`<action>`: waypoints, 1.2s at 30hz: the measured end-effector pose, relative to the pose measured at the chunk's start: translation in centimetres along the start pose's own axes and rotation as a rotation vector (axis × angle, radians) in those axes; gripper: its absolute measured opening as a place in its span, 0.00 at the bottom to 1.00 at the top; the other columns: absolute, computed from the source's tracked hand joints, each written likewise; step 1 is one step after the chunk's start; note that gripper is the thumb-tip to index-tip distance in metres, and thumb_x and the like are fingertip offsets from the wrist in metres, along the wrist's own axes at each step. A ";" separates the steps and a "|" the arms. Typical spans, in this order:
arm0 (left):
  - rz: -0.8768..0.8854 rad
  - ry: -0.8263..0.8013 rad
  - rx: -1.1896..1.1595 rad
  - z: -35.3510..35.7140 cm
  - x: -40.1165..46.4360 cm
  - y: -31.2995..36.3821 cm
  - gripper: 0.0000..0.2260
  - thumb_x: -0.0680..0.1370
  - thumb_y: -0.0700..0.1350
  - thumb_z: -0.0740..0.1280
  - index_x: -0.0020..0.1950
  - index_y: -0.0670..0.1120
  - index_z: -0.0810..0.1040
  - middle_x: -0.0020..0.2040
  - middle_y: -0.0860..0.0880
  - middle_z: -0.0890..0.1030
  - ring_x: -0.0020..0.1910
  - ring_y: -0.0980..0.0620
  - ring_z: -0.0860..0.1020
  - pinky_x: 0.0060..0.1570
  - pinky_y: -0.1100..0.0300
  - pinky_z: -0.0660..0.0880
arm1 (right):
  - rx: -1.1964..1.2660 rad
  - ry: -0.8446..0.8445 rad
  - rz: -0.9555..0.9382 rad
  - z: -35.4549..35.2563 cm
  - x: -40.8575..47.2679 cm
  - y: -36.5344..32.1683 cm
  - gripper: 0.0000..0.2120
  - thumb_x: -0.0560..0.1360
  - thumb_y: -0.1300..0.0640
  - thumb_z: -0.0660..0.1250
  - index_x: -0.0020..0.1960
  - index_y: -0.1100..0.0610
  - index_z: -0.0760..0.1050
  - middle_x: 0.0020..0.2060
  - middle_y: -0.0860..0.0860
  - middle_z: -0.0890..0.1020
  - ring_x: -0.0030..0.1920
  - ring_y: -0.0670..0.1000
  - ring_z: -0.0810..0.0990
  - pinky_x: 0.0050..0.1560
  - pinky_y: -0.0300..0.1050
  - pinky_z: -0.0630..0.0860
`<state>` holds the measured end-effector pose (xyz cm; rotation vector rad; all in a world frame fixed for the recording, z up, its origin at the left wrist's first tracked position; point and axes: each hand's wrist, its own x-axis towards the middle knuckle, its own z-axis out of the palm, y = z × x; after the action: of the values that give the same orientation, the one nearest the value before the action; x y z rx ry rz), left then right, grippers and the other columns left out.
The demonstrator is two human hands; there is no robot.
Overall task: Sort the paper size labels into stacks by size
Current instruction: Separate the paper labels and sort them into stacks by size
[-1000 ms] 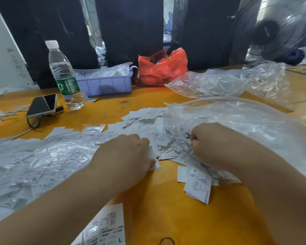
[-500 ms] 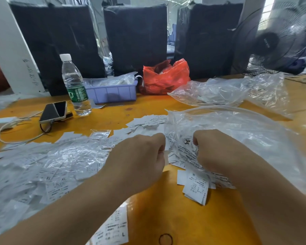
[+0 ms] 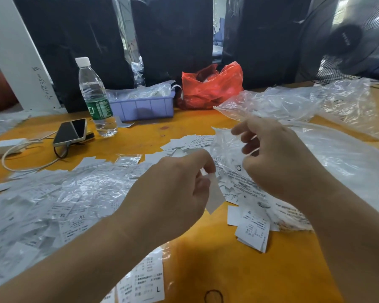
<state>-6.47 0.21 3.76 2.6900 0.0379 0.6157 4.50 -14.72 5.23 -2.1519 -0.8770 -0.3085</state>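
Head view: left hand (image 3: 171, 193) pinches a thin white label (image 3: 214, 196) above the orange table (image 3: 239, 265), probably to read its size, while right hand (image 3: 271, 154) grips the crinkly clear bag (image 3: 228, 147), likely clearing it off flat labels lying between XL heap (image 3: 72, 217) left and S stack (image 3: 253, 230) right.

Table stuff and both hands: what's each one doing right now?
Left hand: raised, pinching a white label.
Right hand: raised, gripping the clear plastic bag.
Water bottle: upright, capped, partly filled.
Phone: screen dark, tilted.
Red bag: open on top.
Purple bin: holding plastic packets.
S labels: stacked loosely.
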 end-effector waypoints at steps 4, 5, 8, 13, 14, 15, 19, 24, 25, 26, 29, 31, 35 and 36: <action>-0.067 -0.041 -0.067 -0.4 0.1 0.0 0.11 0.80 0.46 0.58 0.54 0.65 0.67 0.39 0.55 0.79 0.31 0.58 0.75 0.28 0.64 0.70 | 0.549 -0.084 0.100 0.4 -0.1 -1.4 0.21 0.68 0.75 0.64 0.47 0.51 0.80 0.43 0.49 0.80 0.41 0.46 0.81 0.42 0.42 0.80; -0.080 -0.042 -0.088 -0.5 0.1 0.0 0.11 0.79 0.46 0.57 0.52 0.63 0.70 0.38 0.55 0.78 0.31 0.58 0.75 0.26 0.67 0.68 | 0.739 -0.131 0.152 0.4 -0.1 -1.7 0.22 0.67 0.78 0.63 0.45 0.52 0.80 0.43 0.51 0.80 0.40 0.48 0.81 0.42 0.43 0.79; -0.126 -0.041 -0.159 -0.8 0.1 0.0 0.12 0.76 0.42 0.59 0.41 0.56 0.78 0.33 0.56 0.78 0.31 0.64 0.74 0.25 0.71 0.67 | 1.189 -0.262 0.260 0.7 0.0 -2.0 0.22 0.64 0.83 0.60 0.44 0.59 0.79 0.41 0.56 0.77 0.37 0.49 0.79 0.37 0.38 0.78; -0.283 -0.083 -0.384 -2.1 -0.1 -1.4 0.10 0.70 0.55 0.61 0.42 0.59 0.82 0.38 0.61 0.81 0.35 0.57 0.79 0.35 0.55 0.79 | 1.526 -0.401 0.318 1.5 -0.2 -2.5 0.20 0.58 0.78 0.60 0.45 0.62 0.78 0.37 0.57 0.78 0.33 0.50 0.79 0.34 0.40 0.79; -0.314 -0.113 -0.421 -2.4 -0.4 -1.9 0.11 0.68 0.60 0.61 0.45 0.63 0.81 0.40 0.61 0.82 0.37 0.57 0.79 0.37 0.50 0.80 | 1.555 -0.422 0.325 1.7 -0.3 -2.7 0.20 0.58 0.78 0.60 0.45 0.62 0.78 0.37 0.57 0.78 0.32 0.51 0.79 0.34 0.40 0.79; -0.333 -0.146 -0.436 -2.6 -0.6 -2.5 0.12 0.67 0.65 0.61 0.46 0.67 0.79 0.41 0.63 0.81 0.38 0.60 0.79 0.38 0.51 0.78 | 1.578 -0.444 0.329 2.0 -0.3 -2.9 0.20 0.59 0.78 0.59 0.45 0.62 0.78 0.37 0.57 0.79 0.32 0.51 0.78 0.34 0.40 0.79; -0.395 -0.232 -0.543 -3.5 -2.0 -4.4 0.18 0.63 0.73 0.62 0.47 0.68 0.79 0.42 0.67 0.81 0.38 0.68 0.78 0.40 0.60 0.70 | 1.643 -0.540 0.343 3.7 -0.7 -4.3 0.19 0.60 0.79 0.60 0.45 0.63 0.78 0.38 0.58 0.78 0.32 0.52 0.78 0.35 0.41 0.80; -0.381 -0.127 -0.748 -4.9 -3.4 -5.4 0.09 0.69 0.56 0.75 0.42 0.51 0.86 0.36 0.50 0.82 0.33 0.56 0.77 0.31 0.65 0.72 | 1.624 -0.583 0.324 5.0 -0.2 -6.0 0.19 0.60 0.79 0.60 0.45 0.63 0.78 0.36 0.58 0.78 0.31 0.51 0.79 0.36 0.42 0.80; -0.371 -0.083 -0.773 -5.1 -3.6 -5.5 0.08 0.68 0.53 0.76 0.40 0.49 0.86 0.34 0.48 0.81 0.32 0.55 0.75 0.30 0.66 0.71 | 1.595 -0.592 0.313 5.2 0.0 -6.2 0.18 0.61 0.79 0.61 0.45 0.63 0.78 0.35 0.58 0.78 0.31 0.51 0.79 0.35 0.42 0.80; -0.368 -0.036 -0.803 -5.3 -3.8 -5.6 0.08 0.67 0.51 0.76 0.38 0.47 0.85 0.34 0.46 0.80 0.31 0.54 0.74 0.29 0.66 0.70 | 1.553 -0.605 0.298 5.4 0.2 -6.5 0.18 0.61 0.78 0.62 0.45 0.62 0.78 0.35 0.57 0.78 0.31 0.51 0.79 0.35 0.42 0.80; -0.350 0.078 -0.825 -5.5 -4.3 -6.1 0.09 0.67 0.51 0.73 0.37 0.46 0.84 0.33 0.45 0.80 0.29 0.55 0.72 0.29 0.67 0.69 | 1.396 -0.636 0.259 6.3 0.7 -7.1 0.12 0.65 0.70 0.67 0.46 0.59 0.78 0.38 0.56 0.80 0.36 0.51 0.79 0.37 0.43 0.79; -0.314 0.094 -0.815 -5.4 -4.7 -6.3 0.12 0.66 0.54 0.75 0.36 0.46 0.83 0.31 0.48 0.80 0.29 0.57 0.74 0.29 0.68 0.70 | 1.284 -0.648 0.220 7.0 0.6 -7.1 0.08 0.67 0.64 0.70 0.45 0.57 0.79 0.39 0.54 0.82 0.38 0.51 0.80 0.36 0.42 0.78; -0.298 0.070 -0.758 -4.5 -5.3 -6.7 0.13 0.64 0.58 0.74 0.34 0.48 0.81 0.28 0.48 0.76 0.29 0.50 0.73 0.33 0.61 0.69 | 1.123 -0.650 0.155 7.9 -0.3 -6.6 0.04 0.68 0.59 0.71 0.43 0.56 0.81 0.35 0.53 0.82 0.35 0.49 0.78 0.33 0.40 0.74; -0.302 0.067 -0.759 -4.3 -5.5 -6.8 0.15 0.64 0.60 0.74 0.34 0.48 0.81 0.29 0.43 0.75 0.29 0.45 0.71 0.34 0.56 0.68 | 1.109 -0.634 0.159 7.9 -0.6 -6.3 0.02 0.67 0.59 0.72 0.41 0.56 0.82 0.34 0.53 0.82 0.32 0.48 0.77 0.32 0.40 0.74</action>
<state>-12.83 7.48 2.52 1.8837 0.1845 0.4932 -0.68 -6.26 3.29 -1.2189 -0.8855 0.8165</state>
